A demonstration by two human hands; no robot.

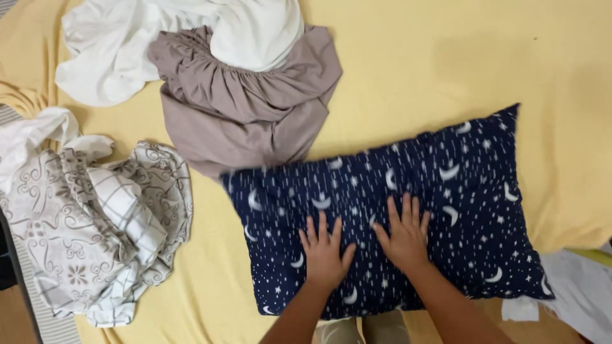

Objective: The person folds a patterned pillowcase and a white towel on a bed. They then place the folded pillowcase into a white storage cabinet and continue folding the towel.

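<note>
Left of the bed, crumpled linens remain unsorted. The pillow lies flat, apparently already cased. Left hand and right hand press it, fingers spread, gripping nothing.

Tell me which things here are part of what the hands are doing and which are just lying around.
In hand: navy pillow, with the left hand and right hand pressed flat on it.
Lying about: white cloth, taupe cloth, patterned cloth pile, yellow sheet underneath.
</note>
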